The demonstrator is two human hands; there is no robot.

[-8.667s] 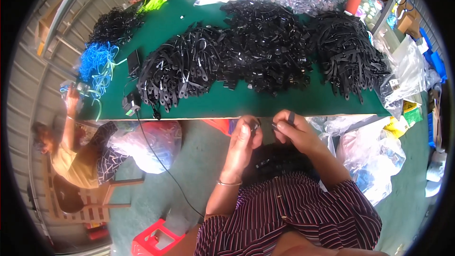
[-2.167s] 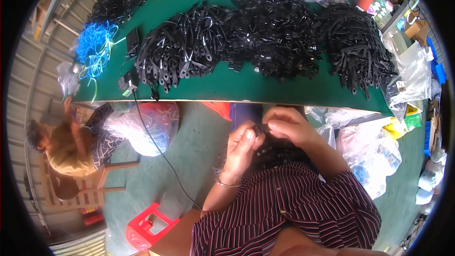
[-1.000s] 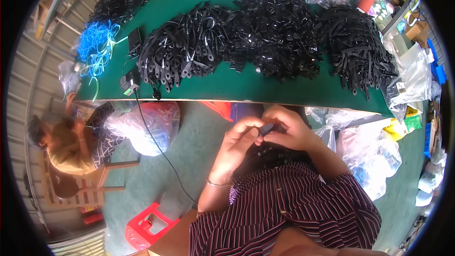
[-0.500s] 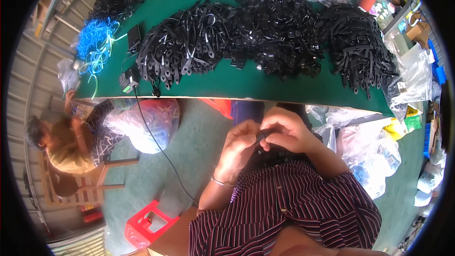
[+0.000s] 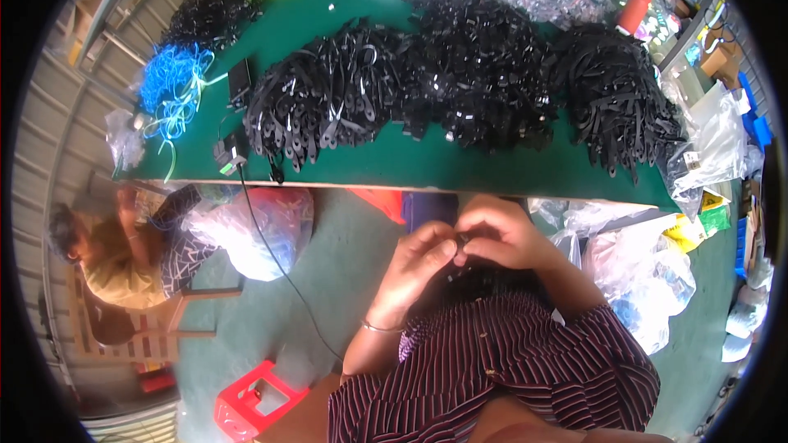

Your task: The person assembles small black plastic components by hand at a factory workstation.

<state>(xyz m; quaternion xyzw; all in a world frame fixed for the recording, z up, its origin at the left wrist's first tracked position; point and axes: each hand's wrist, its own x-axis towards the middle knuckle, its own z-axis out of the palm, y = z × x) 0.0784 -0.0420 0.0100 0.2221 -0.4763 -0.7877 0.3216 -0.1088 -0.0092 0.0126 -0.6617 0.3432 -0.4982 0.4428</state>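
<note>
Close together above my lap, both hands pinch one small black piece whose kind I cannot make out (image 5: 462, 240). My left hand (image 5: 420, 266), with a bangle at its wrist, is closed on the piece's left side. From the right, my right hand (image 5: 505, 235) has its thumb and fingers pressed on it. The fingers hide most of the piece. Beyond them is the green table (image 5: 361, 166), bearing heaps of black straps with holed ends (image 5: 316, 107), small black clip-like parts (image 5: 484, 74) and black strips (image 5: 616, 98). More small black parts (image 5: 472, 283) show dimly in my lap.
Blue cords (image 5: 171, 86) lie at the table's left, by a black box with a cable (image 5: 232, 152). A person (image 5: 123, 267) sits at the left. A red plastic stool (image 5: 258, 402) stands on the floor. Clear bags (image 5: 644, 279) are at the right.
The whole view has shifted, so the table sits slightly lower in it. My hands stay together at the small black piece, which shows less between the fingers.
</note>
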